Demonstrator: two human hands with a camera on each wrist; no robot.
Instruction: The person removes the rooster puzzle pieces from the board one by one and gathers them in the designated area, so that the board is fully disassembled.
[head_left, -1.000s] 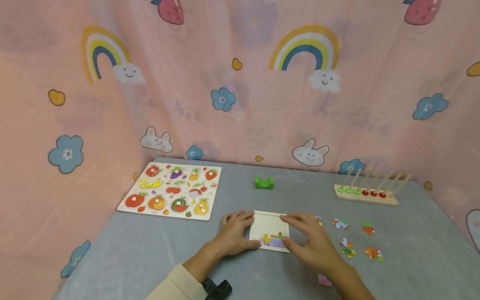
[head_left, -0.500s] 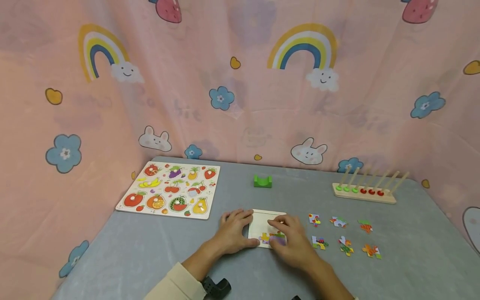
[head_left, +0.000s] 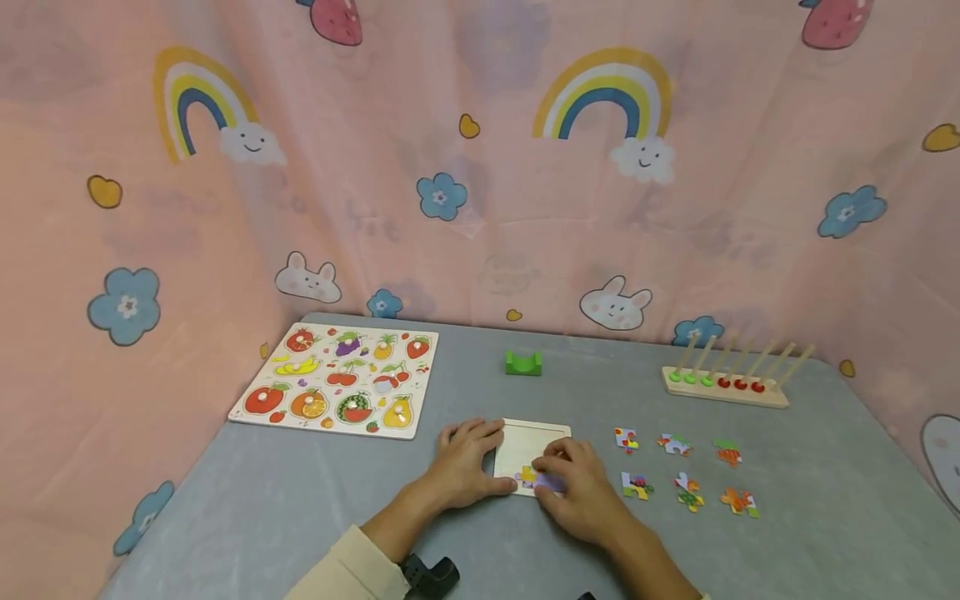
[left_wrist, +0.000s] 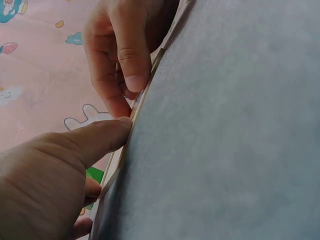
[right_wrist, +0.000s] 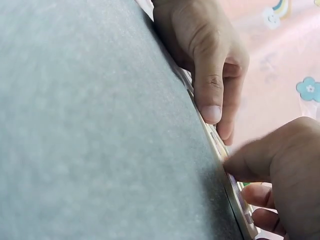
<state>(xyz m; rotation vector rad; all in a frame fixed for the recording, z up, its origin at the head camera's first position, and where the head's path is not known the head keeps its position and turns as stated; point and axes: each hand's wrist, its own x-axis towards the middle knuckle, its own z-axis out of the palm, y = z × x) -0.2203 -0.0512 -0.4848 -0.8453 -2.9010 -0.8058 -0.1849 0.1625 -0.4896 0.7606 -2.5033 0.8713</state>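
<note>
A shallow wooden puzzle tray point(head_left: 517, 442) lies flat mid-table, with yellow and purple jigsaw pieces point(head_left: 527, 477) along its near side. My left hand point(head_left: 467, 467) grips the tray's left side, the thumb at the near edge and the fingers by the far left corner. The right hand point(head_left: 581, 492) bends over the near right part, its thumb and forefinger on a purple puzzle piece point(head_left: 553, 481) that they partly cover. From the right wrist view, the right thumb point(right_wrist: 245, 162) meets the tray's near edge point(right_wrist: 218, 150); the left thumb point(right_wrist: 209, 95) lies farther along it.
To the right lie several loose jigsaw pieces point(head_left: 637, 486). A fruit knob puzzle board point(head_left: 423, 392) sits at the back left, a green block point(head_left: 523, 365) at the back middle. At the back right stands a wooden peg rack point(head_left: 723, 390) with green and red beads.
From the tray's right side, my right hand has moved left over the pieces, and its fingers have drawn together. Loose pieces behind it have come into sight. My left hand keeps its place on the tray.
</note>
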